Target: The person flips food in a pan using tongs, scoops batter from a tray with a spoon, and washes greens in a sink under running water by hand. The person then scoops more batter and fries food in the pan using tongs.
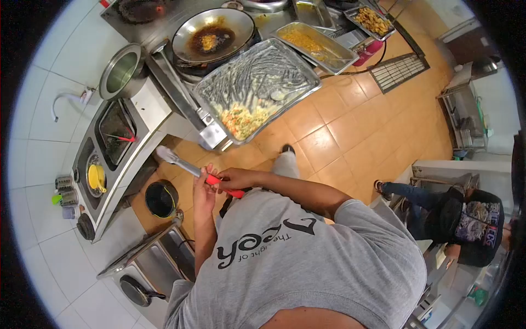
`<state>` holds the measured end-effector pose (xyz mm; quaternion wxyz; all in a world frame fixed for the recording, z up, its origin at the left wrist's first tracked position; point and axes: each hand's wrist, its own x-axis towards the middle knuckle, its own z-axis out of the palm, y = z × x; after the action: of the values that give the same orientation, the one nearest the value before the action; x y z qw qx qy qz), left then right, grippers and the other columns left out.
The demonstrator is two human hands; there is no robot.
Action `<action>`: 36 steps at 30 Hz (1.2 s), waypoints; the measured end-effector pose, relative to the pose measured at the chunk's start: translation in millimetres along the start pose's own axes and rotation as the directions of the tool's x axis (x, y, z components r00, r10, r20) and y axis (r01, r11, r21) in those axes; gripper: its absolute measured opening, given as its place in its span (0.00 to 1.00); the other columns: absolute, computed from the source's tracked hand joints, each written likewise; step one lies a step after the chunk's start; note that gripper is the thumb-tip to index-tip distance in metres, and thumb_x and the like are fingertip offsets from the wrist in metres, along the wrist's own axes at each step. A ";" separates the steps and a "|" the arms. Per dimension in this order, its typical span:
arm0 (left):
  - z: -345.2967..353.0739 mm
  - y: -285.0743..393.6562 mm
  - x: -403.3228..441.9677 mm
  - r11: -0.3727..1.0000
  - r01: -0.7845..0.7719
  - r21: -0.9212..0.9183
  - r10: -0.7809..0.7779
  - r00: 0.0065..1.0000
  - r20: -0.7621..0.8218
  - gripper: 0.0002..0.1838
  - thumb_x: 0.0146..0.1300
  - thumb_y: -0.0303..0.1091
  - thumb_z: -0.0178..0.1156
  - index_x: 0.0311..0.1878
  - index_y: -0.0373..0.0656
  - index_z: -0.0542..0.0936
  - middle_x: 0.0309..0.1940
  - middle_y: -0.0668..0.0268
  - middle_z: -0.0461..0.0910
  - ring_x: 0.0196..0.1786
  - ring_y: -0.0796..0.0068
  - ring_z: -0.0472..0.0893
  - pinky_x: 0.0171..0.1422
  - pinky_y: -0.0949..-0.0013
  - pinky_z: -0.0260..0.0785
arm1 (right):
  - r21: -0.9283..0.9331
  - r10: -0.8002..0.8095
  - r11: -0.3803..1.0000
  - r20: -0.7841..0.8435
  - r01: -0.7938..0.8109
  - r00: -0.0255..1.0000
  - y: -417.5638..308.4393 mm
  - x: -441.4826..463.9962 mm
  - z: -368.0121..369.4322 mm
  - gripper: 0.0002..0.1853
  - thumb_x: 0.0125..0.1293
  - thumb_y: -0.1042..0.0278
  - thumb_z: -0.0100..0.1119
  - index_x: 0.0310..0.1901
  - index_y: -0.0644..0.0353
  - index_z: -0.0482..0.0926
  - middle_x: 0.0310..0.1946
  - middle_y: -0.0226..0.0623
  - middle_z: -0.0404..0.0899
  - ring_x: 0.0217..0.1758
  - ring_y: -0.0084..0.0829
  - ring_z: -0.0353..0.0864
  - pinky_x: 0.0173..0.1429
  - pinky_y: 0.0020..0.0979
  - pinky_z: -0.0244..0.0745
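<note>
A pair of metal tongs [183, 163] with red grips slants across the front of my grey shirt, its pale scalloped tip pointing up and left. My left hand [203, 185] has its fingers around the tongs near where metal meets red. Just to the right, my right hand [235, 179] closes on the red grip, partly covering it. Beyond my hands lies a large metal tray [260, 71] smeared with white residue. Chopped food with orange and green bits [241, 120] is gathered at its near-left corner.
A wok [241, 34] with dark oil sits behind the tray, beside a deep pot [118, 74]. More food trays [345, 55] stand right. At left is a sink counter [126, 159] with a yellow item [97, 176]; below it, a black bucket [161, 198]. Another person [466, 219] stands right.
</note>
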<state>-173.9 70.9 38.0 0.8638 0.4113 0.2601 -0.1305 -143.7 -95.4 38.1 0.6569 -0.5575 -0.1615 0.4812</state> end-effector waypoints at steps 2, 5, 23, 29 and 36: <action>27.0 8.1 2.6 0.986 -0.160 0.044 0.160 0.987 -0.005 0.12 0.62 0.35 0.54 0.46 0.42 0.69 0.47 0.61 0.74 0.49 0.69 0.75 0.50 0.67 0.70 | -0.288 -0.143 0.946 0.029 0.146 0.989 -0.9 3.9 -19.6 0.20 0.62 0.57 0.55 0.50 0.61 0.69 0.33 0.35 0.76 0.36 0.24 0.75 0.39 0.25 0.72; 73.5 20.1 4.1 0.936 -0.350 0.031 0.351 0.935 -0.047 0.12 0.62 0.33 0.55 0.46 0.40 0.69 0.45 0.60 0.74 0.47 0.68 0.76 0.51 0.66 0.70 | -0.287 -0.379 0.878 0.073 0.384 0.922 -18.8 6.2 -54.0 0.24 0.59 0.57 0.58 0.53 0.62 0.68 0.34 0.34 0.75 0.38 0.24 0.74 0.42 0.27 0.72; 247.8 -23.1 65.8 0.799 -0.601 -0.026 0.594 0.794 -0.130 0.17 0.63 0.36 0.52 0.51 0.37 0.66 0.45 0.59 0.73 0.50 0.60 0.74 0.62 0.57 0.62 | -0.177 -0.216 0.951 0.202 0.253 0.955 -124.1 -99.6 -220.6 0.18 0.62 0.62 0.55 0.49 0.63 0.69 0.33 0.38 0.75 0.33 0.24 0.73 0.37 0.28 0.70; 205.6 11.2 39.6 0.705 -0.709 -0.039 0.622 0.643 -0.447 0.19 0.64 0.43 0.50 0.53 0.42 0.67 0.49 0.66 0.72 0.55 0.63 0.71 0.61 0.56 0.62 | -0.218 -0.280 0.920 0.217 0.326 0.935 -97.7 -121.0 -262.8 0.18 0.63 0.62 0.53 0.51 0.63 0.70 0.39 0.36 0.76 0.41 0.23 0.76 0.44 0.25 0.71; 183.2 27.1 -0.6 0.641 -0.767 0.015 0.699 0.576 -0.423 0.24 0.65 0.46 0.48 0.59 0.42 0.63 0.60 0.65 0.65 0.63 0.62 0.63 0.68 0.50 0.51 | -0.133 -0.066 0.987 0.164 0.089 0.984 -94.4 -153.0 -287.9 0.15 0.66 0.63 0.49 0.49 0.63 0.71 0.36 0.32 0.74 0.36 0.22 0.74 0.47 0.27 0.69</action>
<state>-99.7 -54.6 152.1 0.8005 0.4242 0.2425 0.3470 40.4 -377.8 77.7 0.6193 -0.5553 -0.2685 0.4858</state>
